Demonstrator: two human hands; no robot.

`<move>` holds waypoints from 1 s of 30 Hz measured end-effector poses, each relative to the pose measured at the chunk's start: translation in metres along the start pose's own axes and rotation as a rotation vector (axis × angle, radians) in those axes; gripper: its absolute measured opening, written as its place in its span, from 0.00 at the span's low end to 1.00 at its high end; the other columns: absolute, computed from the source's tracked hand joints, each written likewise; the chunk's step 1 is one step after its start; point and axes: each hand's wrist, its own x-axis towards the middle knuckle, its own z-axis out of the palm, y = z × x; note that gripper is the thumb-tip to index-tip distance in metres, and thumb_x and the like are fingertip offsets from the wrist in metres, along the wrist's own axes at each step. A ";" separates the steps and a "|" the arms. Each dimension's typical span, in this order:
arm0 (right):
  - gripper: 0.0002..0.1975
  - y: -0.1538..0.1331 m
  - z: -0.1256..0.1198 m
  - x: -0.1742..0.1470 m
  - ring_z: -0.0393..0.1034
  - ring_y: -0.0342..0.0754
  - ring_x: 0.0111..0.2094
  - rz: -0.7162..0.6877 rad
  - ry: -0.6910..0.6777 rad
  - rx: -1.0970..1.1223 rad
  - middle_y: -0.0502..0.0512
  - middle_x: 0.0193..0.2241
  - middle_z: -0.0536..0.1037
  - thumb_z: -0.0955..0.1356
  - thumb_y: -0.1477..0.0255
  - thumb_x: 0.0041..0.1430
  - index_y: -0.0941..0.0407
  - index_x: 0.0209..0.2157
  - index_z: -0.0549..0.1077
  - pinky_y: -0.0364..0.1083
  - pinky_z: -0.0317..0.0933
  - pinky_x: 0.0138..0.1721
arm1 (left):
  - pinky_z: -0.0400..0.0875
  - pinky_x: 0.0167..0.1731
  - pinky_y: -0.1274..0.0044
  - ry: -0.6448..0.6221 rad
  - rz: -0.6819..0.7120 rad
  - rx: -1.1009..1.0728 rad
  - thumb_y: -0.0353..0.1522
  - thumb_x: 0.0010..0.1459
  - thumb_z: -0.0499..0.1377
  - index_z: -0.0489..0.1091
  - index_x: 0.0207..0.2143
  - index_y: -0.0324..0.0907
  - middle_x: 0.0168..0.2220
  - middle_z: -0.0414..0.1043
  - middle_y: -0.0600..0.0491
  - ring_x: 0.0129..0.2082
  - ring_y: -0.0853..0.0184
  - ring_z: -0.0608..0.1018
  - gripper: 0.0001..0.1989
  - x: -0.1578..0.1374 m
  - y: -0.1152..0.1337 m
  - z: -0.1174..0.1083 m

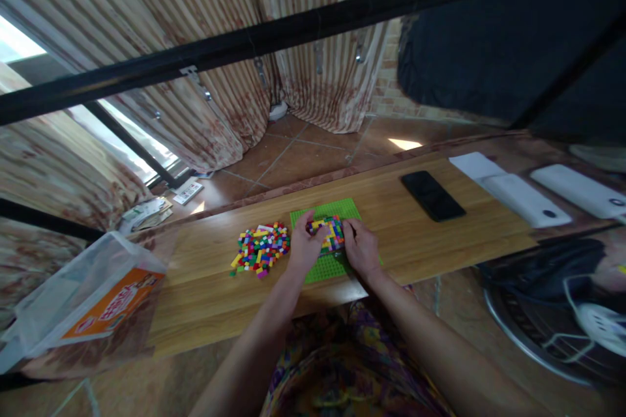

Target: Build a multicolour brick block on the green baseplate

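Note:
A green studded baseplate (325, 270) lies on the wooden table in front of me. On it sits a low block of multicoloured toy building bricks (334, 233), with yellow, blue, red and other colours on top. My left hand (306, 244) is at the block's left side, its thumb reaching over the top and its fingers curled round the edge. Against the right side presses my right hand (362, 249), fingers bent and closed on the edge. Left of the baseplate is a heap of loose small bricks (263, 249). My hands hide both ends of the block.
A black phone (433, 195) lies to the right on the table (205, 293). Beyond it are white sheets and a white elongated object (528, 199). At the far left stands a clear plastic container (92, 293) with an orange label. A dark metal bar (293, 32) crosses before the curtains.

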 end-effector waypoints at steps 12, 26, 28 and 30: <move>0.22 -0.003 -0.001 -0.001 0.71 0.51 0.36 0.044 -0.001 0.024 0.59 0.34 0.78 0.57 0.57 0.65 0.58 0.36 0.74 0.48 0.61 0.39 | 0.68 0.54 0.66 -0.027 -0.190 -0.392 0.30 0.45 0.66 0.68 0.52 0.41 0.52 0.73 0.47 0.51 0.59 0.75 0.28 -0.033 -0.001 -0.009; 0.28 -0.009 0.008 -0.007 0.70 0.54 0.38 0.047 -0.006 -0.065 0.64 0.37 0.76 0.61 0.50 0.60 0.61 0.43 0.72 0.52 0.63 0.42 | 0.72 0.46 0.72 0.062 -0.223 -0.396 0.22 0.40 0.63 0.70 0.43 0.40 0.41 0.76 0.50 0.41 0.64 0.78 0.23 -0.029 0.015 0.000; 0.28 -0.011 0.011 -0.008 0.69 0.55 0.39 0.044 0.010 -0.121 0.65 0.37 0.76 0.60 0.50 0.61 0.61 0.43 0.72 0.53 0.62 0.43 | 0.72 0.46 0.72 0.089 -0.216 -0.373 0.21 0.40 0.62 0.70 0.44 0.40 0.41 0.76 0.50 0.41 0.64 0.77 0.24 -0.029 0.015 0.003; 0.28 -0.012 0.013 -0.009 0.69 0.56 0.39 0.045 0.020 -0.165 0.66 0.37 0.76 0.58 0.51 0.63 0.62 0.43 0.72 0.54 0.62 0.43 | 0.71 0.47 0.71 0.118 -0.221 -0.344 0.21 0.41 0.61 0.69 0.45 0.40 0.41 0.76 0.50 0.42 0.64 0.77 0.25 -0.030 0.014 0.005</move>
